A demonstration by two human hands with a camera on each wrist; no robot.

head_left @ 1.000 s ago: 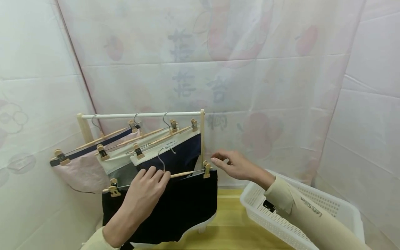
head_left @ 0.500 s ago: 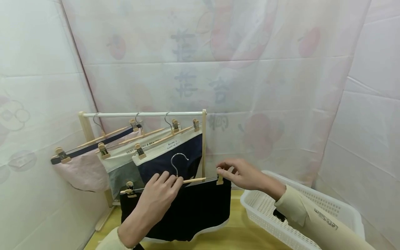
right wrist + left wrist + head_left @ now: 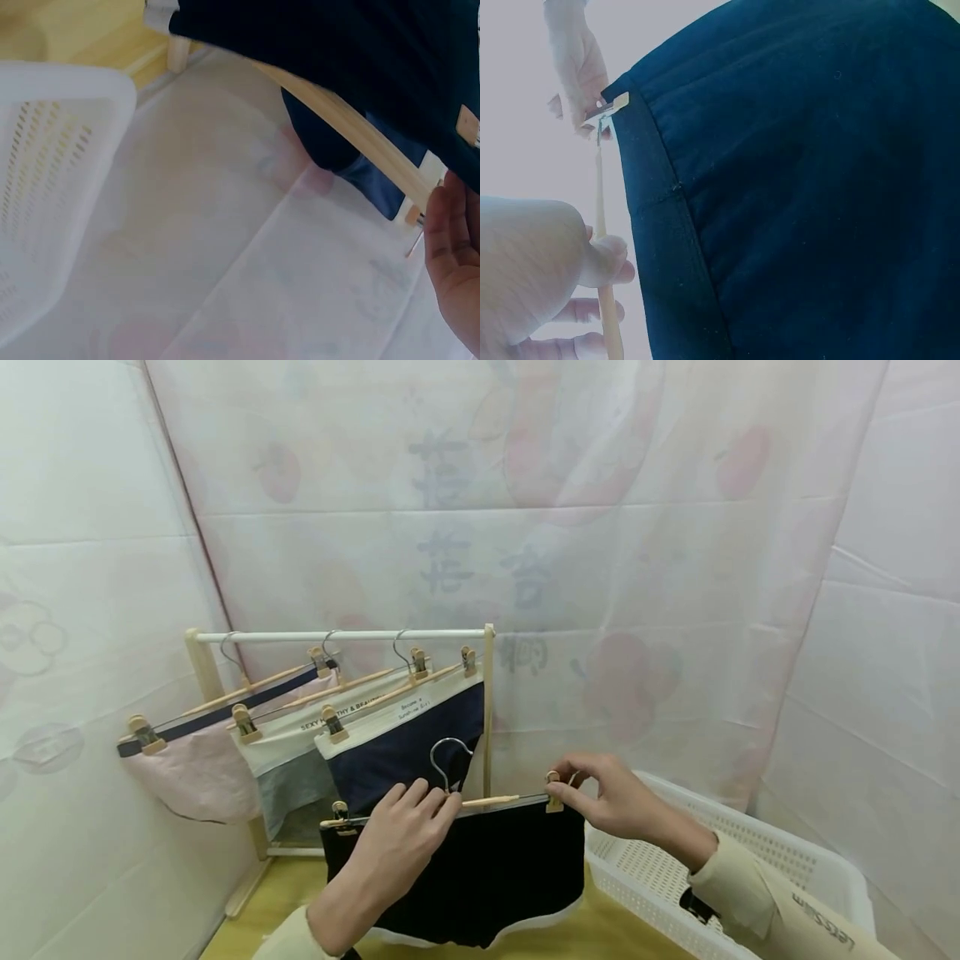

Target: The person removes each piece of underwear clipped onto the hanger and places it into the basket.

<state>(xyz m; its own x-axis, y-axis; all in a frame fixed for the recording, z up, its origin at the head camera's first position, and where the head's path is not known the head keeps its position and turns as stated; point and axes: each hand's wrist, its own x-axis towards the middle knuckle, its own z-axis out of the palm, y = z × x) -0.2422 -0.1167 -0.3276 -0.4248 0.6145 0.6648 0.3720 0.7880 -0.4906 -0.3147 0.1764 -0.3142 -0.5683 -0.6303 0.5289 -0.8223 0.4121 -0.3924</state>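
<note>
My left hand (image 3: pixel 405 843) grips the wooden bar of a clip hanger (image 3: pixel 487 801) near its middle, beside the metal hook (image 3: pixel 438 752). Black underpants (image 3: pixel 487 877) with a white lower edge hang from its two clips. At the right end, my right hand (image 3: pixel 611 797) pinches the wooden clip (image 3: pixel 554 802) between thumb and fingers. The left wrist view shows my left thumb and fingers (image 3: pixel 607 262) round the bar, close to the waistband (image 3: pixel 656 225). In the right wrist view, my right fingers (image 3: pixel 442 232) are at the edge of the dark cloth.
Behind to the left stands a small rack (image 3: pixel 360 634) bearing hangers with pink (image 3: pixel 202 777), grey-and-cream (image 3: pixel 300 793) and navy (image 3: pixel 405 752) underpants. A white perforated basket (image 3: pixel 832 868) sits at the right, under my right forearm, with a black item (image 3: pixel 697 906) inside. The tabletop (image 3: pixel 277 902) is yellow.
The hanger with the black underpants has moved right, away from the rack, in my left hand. My right hand has come to the right clip and now pinches it.
</note>
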